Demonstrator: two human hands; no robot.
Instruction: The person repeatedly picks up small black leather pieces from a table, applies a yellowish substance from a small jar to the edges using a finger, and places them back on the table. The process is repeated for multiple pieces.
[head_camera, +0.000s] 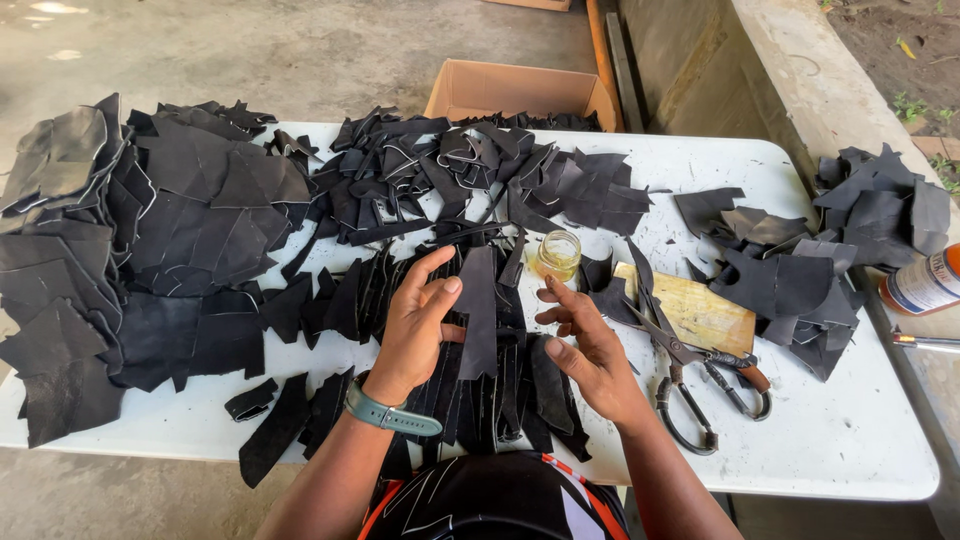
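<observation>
White table (830, 450), long black leather strip (478, 310)

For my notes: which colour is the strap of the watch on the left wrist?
The watch strap is muted grey-green; the head view shows it clearly on the left hand.

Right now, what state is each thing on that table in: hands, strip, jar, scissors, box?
Left hand: pinching a black strip, raised off the table.
Black strip: held upright, long and narrow.
Right hand: open, fingers spread, holding nothing.
Glass jar: upright, no lid, yellowish liquid inside.
Scissors: lying flat, blades closed, resting on the wooden board.
Cardboard box: open.
</observation>
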